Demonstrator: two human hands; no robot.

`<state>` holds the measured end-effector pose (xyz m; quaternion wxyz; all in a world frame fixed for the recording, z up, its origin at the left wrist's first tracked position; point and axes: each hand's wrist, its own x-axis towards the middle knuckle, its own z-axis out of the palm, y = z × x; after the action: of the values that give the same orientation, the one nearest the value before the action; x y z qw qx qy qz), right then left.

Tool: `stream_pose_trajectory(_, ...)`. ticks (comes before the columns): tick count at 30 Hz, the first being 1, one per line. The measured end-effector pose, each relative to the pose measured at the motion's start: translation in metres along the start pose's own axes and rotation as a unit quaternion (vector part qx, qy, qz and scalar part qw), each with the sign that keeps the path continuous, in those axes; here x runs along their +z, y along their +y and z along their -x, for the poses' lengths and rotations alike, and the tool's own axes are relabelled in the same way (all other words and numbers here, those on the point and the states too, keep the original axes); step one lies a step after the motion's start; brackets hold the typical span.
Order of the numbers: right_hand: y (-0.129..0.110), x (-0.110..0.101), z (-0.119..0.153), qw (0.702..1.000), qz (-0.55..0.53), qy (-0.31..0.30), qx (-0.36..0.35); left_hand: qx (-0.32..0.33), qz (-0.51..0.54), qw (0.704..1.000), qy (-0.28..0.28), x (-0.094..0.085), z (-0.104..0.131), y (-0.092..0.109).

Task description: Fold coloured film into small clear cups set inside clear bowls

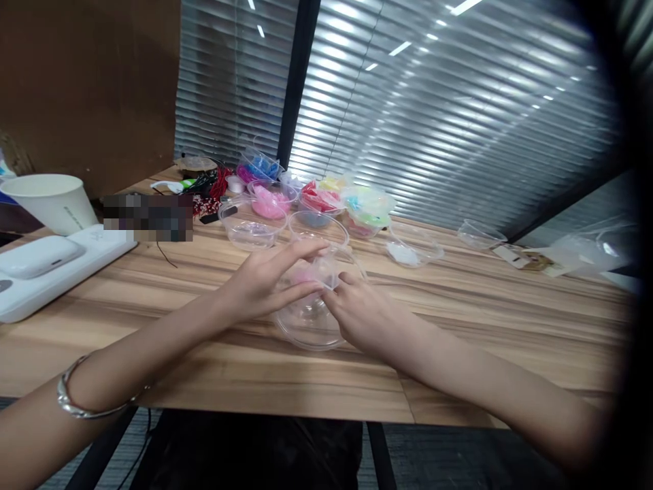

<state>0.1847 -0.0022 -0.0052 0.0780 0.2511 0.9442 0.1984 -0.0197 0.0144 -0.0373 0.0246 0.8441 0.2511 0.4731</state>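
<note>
My left hand (262, 279) reaches in from the left, fingers stretched forward and thumb below them, around a small clear plastic bag (330, 272). My right hand (364, 309) is closed with curled fingers at the near right edge of this bag. Something pink (303, 273) shows faintly between the left fingers and thumb; I cannot tell whether it lies inside the bag or behind it. Under both hands stands a clear round plastic bowl (311, 340), partly covered by them. Another clear tub (319, 228) is just beyond the fingertips.
Tubs of pink material (270, 203), red material (321, 197) and pale green material (370, 204) stand at the back. A clear tub (247, 235) is left of the hands, another with white contents (404, 254) right. A paper cup (54, 204) and white power strip (66, 265) occupy the left.
</note>
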Motion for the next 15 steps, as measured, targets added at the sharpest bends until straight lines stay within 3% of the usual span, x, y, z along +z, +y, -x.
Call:
stream_pose_trajectory(3,-0.004,0.004,-0.001,0.999,-0.026,-0.022,0.008,0.014,-0.043,0.999,0.002,0.0,0.0,0.003)
stream_pose_trajectory(9,0.003,0.01,0.004,0.955,-0.296,-0.011,-0.016,0.007,-0.051,0.999,0.001,0.001,0.0,0.004)
stream_pose_trajectory(15,0.006,0.014,-0.004,0.941,-0.338,0.021,0.001,-0.015,-0.042,0.999,0.002,0.001,-0.001,0.005)
